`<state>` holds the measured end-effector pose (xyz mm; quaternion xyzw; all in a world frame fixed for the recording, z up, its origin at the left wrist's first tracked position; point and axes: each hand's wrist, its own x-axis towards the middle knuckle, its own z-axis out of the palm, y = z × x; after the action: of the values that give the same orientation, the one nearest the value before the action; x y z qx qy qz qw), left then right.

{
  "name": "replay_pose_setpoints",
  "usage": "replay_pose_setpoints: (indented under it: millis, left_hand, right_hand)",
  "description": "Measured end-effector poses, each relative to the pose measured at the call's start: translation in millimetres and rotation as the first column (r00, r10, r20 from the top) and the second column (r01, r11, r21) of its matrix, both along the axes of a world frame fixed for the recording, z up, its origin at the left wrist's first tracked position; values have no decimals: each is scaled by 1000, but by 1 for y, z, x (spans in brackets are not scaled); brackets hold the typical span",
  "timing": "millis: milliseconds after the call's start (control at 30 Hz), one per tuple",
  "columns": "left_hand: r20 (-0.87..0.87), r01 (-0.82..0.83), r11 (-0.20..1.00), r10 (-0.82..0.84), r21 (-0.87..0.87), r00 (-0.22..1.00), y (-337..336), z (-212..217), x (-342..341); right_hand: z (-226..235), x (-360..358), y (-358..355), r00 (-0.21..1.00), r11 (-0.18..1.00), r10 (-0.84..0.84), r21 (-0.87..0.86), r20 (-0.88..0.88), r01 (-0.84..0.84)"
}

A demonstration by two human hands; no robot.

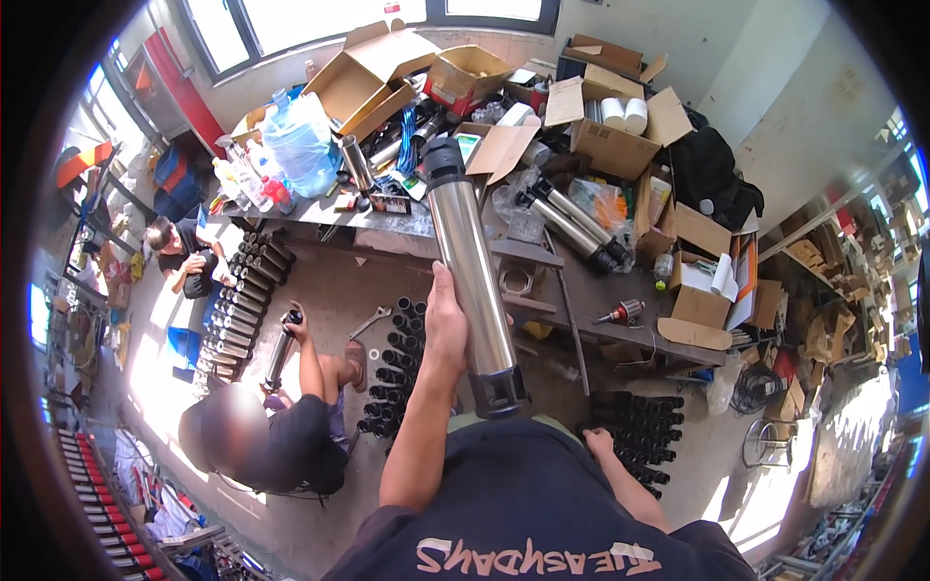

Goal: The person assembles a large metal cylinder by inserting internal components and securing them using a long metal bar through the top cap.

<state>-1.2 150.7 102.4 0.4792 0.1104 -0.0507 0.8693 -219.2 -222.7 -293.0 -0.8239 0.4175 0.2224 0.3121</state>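
Note:
My left hand (447, 327) grips a long shiny steel cylinder (472, 271) with black end caps and holds it up in front of me, tilted slightly. My right hand (598, 443) hangs low on the right, fingers on or just above a cluster of black-capped tubes (641, 436) lying on the floor; whether it grips one I cannot tell. Another group of upright black-capped tubes (395, 363) stands on the floor left of my left arm.
A person (266, 441) crouches at the lower left holding a steel tube (281, 353). A second person (179, 257) sits farther left beside a row of steel tubes (242, 300). A cluttered workbench (572, 281) carries cardboard boxes (373, 73), two steel cylinders (572, 225) and a water jug (300, 145).

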Motion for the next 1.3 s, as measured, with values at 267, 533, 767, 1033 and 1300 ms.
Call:
replay_pose_setpoints:
  millis: [267,533,767,1033,1300]
  left_hand:
    - [169,249,806,-186,-537,968,3,-20,7]
    - [253,311,738,-194,-599,948,1,-23,7]
    - [140,270,861,-232,-431,963,-7,-23,6]
    - [87,428,877,-420,-218,903,-45,-29,4]
    - [298,405,727,-628,555,719,-121,-76,-22]
  right_hand:
    - [7,34,18,989,993,116,14,96,-118]
    - [-11,17,5,987,991,133,4,93,-134]
    - [1,2,0,999,999,33,-42,21,-32]
    - [71,37,21,905,995,-97,57,414,80]
    - [346,72,11,493,877,-280,428,824,-218]
